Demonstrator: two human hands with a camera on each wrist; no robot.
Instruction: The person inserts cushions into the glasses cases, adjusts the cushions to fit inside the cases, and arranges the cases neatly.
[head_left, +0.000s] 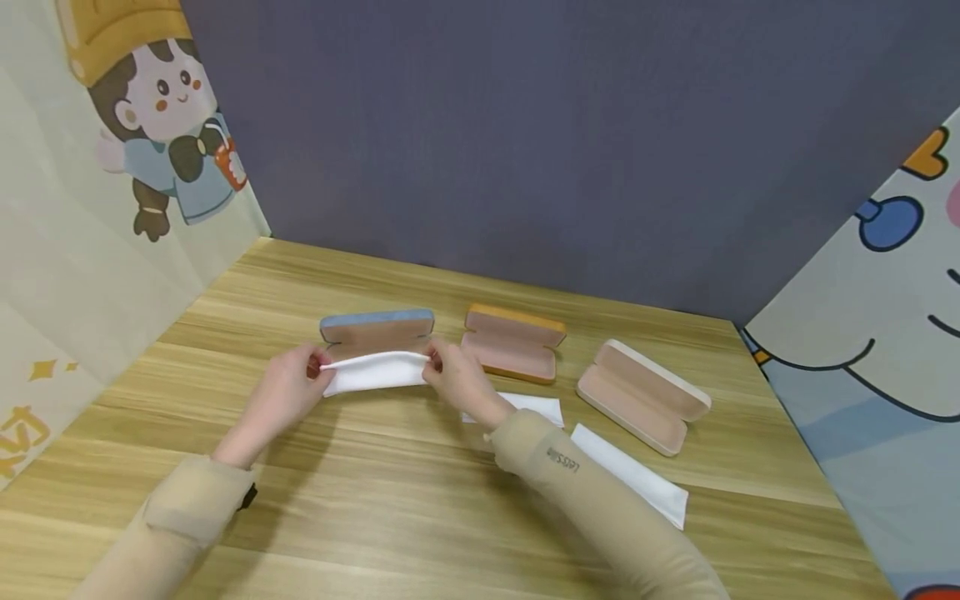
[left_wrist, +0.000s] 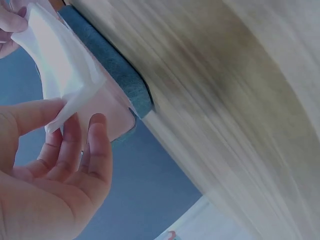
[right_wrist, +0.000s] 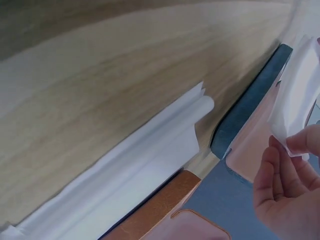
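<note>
Left hand (head_left: 283, 385) and right hand (head_left: 461, 380) pinch both ends of one white cloth (head_left: 377, 373). Just past them, the open blue case (head_left: 378, 330) stretches the same way.

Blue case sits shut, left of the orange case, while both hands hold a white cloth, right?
Not shut: the head view shows the blue case open, left of the orange case, while the left hand and right hand hold a white cloth.

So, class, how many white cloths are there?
3: the held cloth, the middle cloth near the orange case, the right cloth near the white case; the right sleeve might hide more.
</note>
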